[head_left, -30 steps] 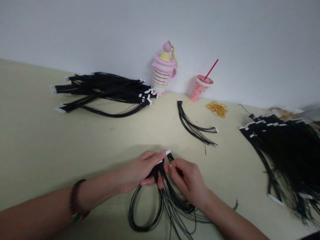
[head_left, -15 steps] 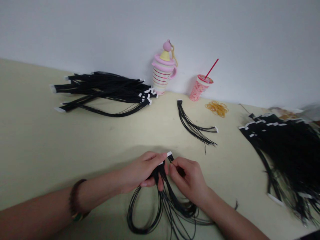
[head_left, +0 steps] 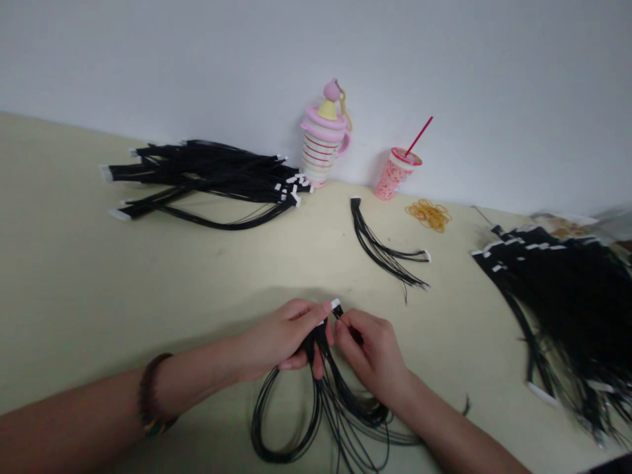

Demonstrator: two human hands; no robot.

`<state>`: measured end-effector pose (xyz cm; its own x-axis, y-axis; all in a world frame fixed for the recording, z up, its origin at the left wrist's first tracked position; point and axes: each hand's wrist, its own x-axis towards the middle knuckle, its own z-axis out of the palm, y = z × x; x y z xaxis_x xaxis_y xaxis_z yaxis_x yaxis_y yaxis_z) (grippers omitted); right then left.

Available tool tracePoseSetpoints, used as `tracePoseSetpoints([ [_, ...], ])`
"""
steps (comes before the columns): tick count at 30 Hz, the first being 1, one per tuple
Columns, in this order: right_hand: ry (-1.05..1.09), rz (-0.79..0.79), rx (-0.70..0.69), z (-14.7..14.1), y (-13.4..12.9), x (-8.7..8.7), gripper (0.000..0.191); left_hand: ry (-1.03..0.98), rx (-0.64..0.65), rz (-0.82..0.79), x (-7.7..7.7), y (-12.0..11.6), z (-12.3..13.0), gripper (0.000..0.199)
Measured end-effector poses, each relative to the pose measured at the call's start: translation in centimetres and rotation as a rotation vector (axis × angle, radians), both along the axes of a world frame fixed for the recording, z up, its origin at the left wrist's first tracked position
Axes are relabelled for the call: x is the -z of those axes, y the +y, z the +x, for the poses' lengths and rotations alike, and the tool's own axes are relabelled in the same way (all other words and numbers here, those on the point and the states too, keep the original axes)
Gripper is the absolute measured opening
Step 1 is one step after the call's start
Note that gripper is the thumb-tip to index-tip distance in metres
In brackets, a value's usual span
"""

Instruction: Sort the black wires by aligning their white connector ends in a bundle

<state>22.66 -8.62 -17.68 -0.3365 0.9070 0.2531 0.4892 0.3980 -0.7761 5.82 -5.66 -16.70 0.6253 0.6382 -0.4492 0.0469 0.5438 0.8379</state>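
My left hand (head_left: 301,332), with a dark bracelet at the wrist, is wrapped round a black cable bundle (head_left: 284,454) near its white connectors. The cables loop down below the hand. A small white connector (head_left: 336,304) sticks up at the left thumb tip. Just right of it, my right hand (head_left: 370,349) is closed, with thumb and forefinger pinching the thin black wires below that connector. The right palm and the other fingers' inner side are hidden.
On the pale table (head_left: 197,283), a cable pile (head_left: 212,174) lies back left and a larger pile (head_left: 573,289) at right. A small cable harness (head_left: 372,247), rubber bands (head_left: 428,215), a pink-lidded cup (head_left: 320,145) and a cup with straw (head_left: 395,174) stand or lie towards the wall.
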Motion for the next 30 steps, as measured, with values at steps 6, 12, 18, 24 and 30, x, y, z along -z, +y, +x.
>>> tracePoseSetpoints([
  [6, 0.002, 0.006, -0.006, -0.1, 0.01, 0.07, 0.02, 0.016, 0.006, -0.007, -0.35, -0.04, 0.0, 0.042],
  [12, 0.001, -0.003, 0.002, -0.15, 0.0, -0.06, 0.02, 0.01, 0.018, 0.006, -0.21, -0.09, -0.04, 0.042],
  [18, -0.018, 0.025, 0.003, -0.1, -0.06, 0.2, 0.02, 0.019, 0.02, 0.019, -0.27, -0.08, -0.01, 0.042],
  [24, -0.008, 0.03, -0.014, -0.18, -0.04, 0.19, 0.019, 0.009, 0.029, 0.026, -0.16, -0.04, -0.05, 0.042],
  [30, -0.001, 0.032, -0.021, -0.3, -0.4, 0.03, 0.019, 0.005, 0.051, 0.038, -0.17, -0.01, 0.02, 0.042],
])
